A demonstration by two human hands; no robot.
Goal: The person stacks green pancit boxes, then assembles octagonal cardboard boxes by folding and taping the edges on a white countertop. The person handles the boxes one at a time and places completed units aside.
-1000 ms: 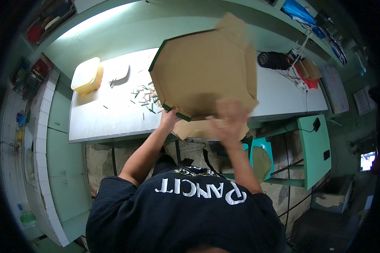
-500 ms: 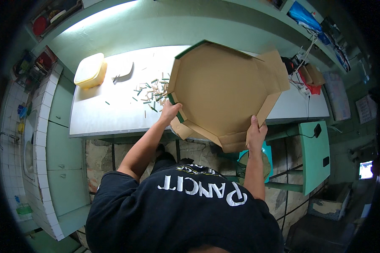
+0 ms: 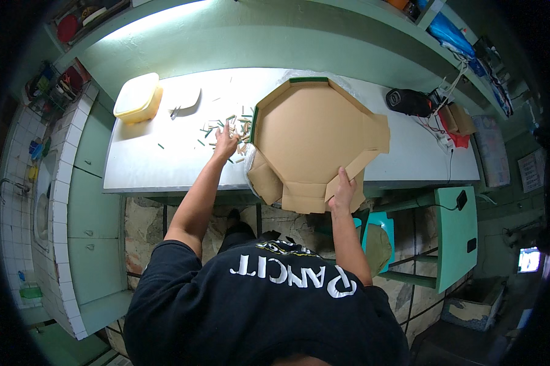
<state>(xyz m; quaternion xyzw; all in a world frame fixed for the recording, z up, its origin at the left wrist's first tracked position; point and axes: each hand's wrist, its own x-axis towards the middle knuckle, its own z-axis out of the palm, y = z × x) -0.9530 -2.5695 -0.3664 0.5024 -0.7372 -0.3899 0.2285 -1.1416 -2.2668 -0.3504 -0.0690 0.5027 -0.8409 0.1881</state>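
An eight-sided brown cardboard box [image 3: 317, 131] with low folded walls and a green outer edge lies on the white table, its near flaps past the front edge. My right hand [image 3: 343, 190] grips its near right wall, thumb on the inside. To the left of the box, my left hand [image 3: 227, 144] is over a heap of small green and brown cardboard strips [image 3: 241, 127], fingers stretched out and apart. Whether its fingertips touch the strips I cannot tell. Under the box's near left side shows another piece of brown cardboard [image 3: 265, 177] with clear plastic.
On the white table [image 3: 165, 165] stand a yellow tub with a pale lid [image 3: 137, 97] and a white board [image 3: 183, 97] with a small tool [image 3: 175, 112]. A black speaker [image 3: 407, 102] and cables are at the right. A green chair [image 3: 456, 238] stands near right.
The box has come down from a raised tilt to lie flatter on the table. My left hand has let go of its left edge and moved left to the strips.
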